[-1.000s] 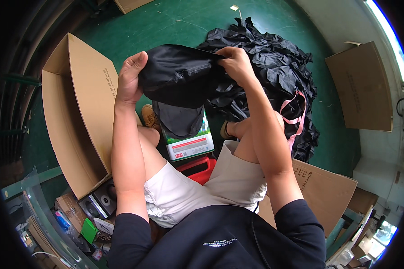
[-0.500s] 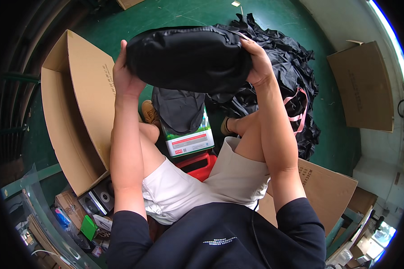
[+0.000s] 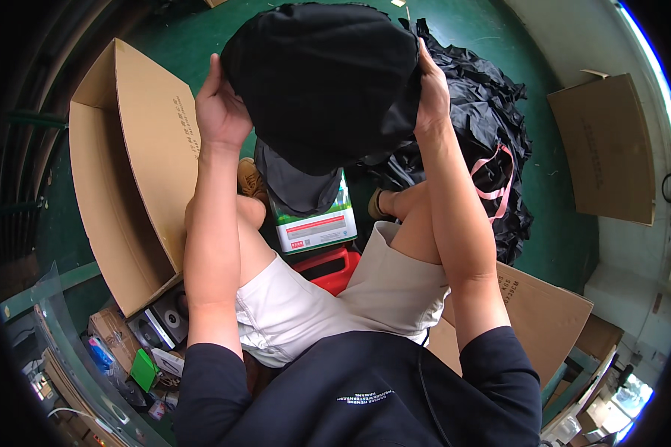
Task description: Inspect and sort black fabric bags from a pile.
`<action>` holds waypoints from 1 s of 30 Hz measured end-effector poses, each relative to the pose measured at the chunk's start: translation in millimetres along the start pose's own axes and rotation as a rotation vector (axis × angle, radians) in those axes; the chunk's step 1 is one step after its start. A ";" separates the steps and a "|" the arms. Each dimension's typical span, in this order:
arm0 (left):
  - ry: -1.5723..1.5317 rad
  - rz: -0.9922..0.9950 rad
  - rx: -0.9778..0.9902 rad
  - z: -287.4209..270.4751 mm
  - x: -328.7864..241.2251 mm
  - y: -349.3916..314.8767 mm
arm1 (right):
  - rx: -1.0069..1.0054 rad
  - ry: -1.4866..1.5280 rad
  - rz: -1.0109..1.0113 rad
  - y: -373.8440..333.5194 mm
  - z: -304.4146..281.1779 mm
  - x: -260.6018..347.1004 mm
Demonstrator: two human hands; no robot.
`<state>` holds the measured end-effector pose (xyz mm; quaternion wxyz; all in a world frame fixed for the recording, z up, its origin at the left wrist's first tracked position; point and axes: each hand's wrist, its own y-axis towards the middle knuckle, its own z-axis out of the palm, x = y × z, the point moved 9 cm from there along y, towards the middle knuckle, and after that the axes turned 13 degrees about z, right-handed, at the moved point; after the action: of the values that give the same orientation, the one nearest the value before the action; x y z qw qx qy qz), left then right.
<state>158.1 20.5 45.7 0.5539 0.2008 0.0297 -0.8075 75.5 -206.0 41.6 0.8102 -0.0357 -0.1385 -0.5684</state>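
Green floor (image 3: 164, 30) fills the background, seen past my seated legs in pale shorts (image 3: 313, 298). I hold a black fabric bag (image 3: 324, 74) raised between both hands, above my knees. My left hand (image 3: 220, 108) presses flat against the bag's left side, fingers straight and close together, thumb toward me. My right hand (image 3: 430, 93) clasps the bag's right edge, fingers curled into the cloth and partly hidden by it.

Beyond the right hand and to its right lies a heap of black fabric pieces (image 3: 492, 134) on the floor, with a pink strap (image 3: 499, 179) looped across it. Below the bag, between my knees, a green and white box (image 3: 317, 223) sits with a dark cloth (image 3: 298, 182) draped over its far end; a red container (image 3: 332, 268) lies just nearer to me, touching the box.

Left of the left hand stands an open cardboard carton (image 3: 134, 171), tilted on its side, its flap reaching beside my left forearm. Well to the right of the right hand, a flat cardboard sheet (image 3: 608, 149) leans near the wall. Another cardboard piece (image 3: 544, 313) lies beside my right elbow. Small clutter, including a green item (image 3: 143, 369), sits low at my left.
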 end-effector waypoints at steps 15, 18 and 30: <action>-0.010 -0.093 -0.165 -27.8 23.6 -1.1 | -0.115 -0.201 -0.103 4.6 4.3 -2.0; -0.084 -0.113 -0.177 -28.4 28.1 -2.2 | -0.213 -0.199 0.004 6.7 -4.0 -16.8; 0.145 -0.094 -0.382 -52.9 30.8 -8.7 | -0.594 -0.238 0.124 9.6 -39.0 -45.8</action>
<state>156.3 11.0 -15.4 0.5398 0.1484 0.2314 -0.7957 77.1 -169.3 -7.0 0.7756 -0.3451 -0.0578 -0.5254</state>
